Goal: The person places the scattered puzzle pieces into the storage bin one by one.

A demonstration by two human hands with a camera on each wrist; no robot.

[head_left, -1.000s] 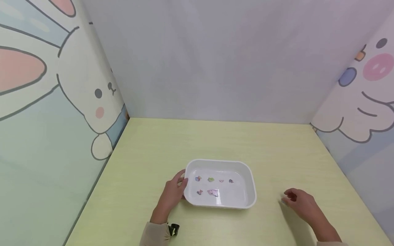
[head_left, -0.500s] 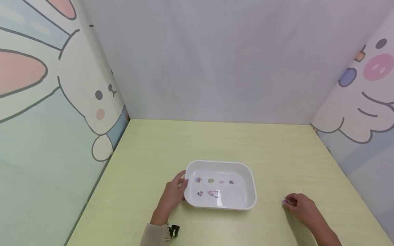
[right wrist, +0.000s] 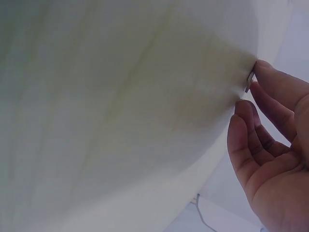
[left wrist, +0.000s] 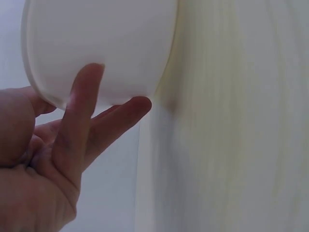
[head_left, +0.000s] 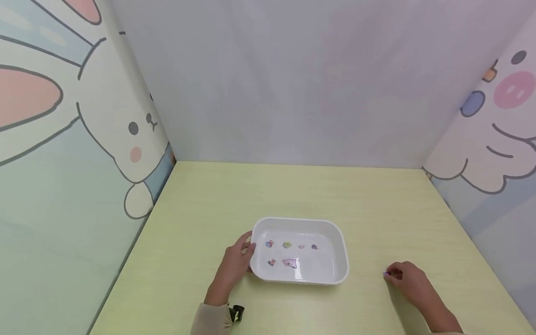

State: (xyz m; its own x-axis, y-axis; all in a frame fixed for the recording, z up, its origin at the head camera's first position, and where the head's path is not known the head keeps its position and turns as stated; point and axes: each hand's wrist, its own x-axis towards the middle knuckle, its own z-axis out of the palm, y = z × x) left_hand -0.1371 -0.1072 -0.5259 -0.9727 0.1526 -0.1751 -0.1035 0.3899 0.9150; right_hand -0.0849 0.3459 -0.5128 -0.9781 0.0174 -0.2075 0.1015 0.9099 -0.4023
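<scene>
A white rectangular tray (head_left: pixel 322 274) stands on the table. My left hand (head_left: pixel 232 267) holds its left end, with the thumb at the rim. In the left wrist view, fingers (left wrist: pixel 87 87) lie against the tray's outer wall (left wrist: pixel 111 38). My right hand (head_left: pixel 412 281) is down at the tabletop, right of the tray, apart from it. It pinches a small flat piece (right wrist: pixel 249 81) between thumb and finger. In the head view only a bluish-pink bit of this piece (head_left: pixel 385 274) shows. Inside the tray lie several small colourful flat pieces, among them a larger pink one (head_left: pixel 289 263).
The pale yellow-green table (head_left: pixel 201 209) meets a grey back wall (head_left: pixel 272 93). Panels with cartoon animals rise at both sides: a rabbit panel (head_left: pixel 63 195) on the left and a pig panel (head_left: pixel 502 153) on the right.
My right hand has lowered slightly onto the small flat piece, and its thumb and finger have closed on it. The left hand and the tray stay where they were.
</scene>
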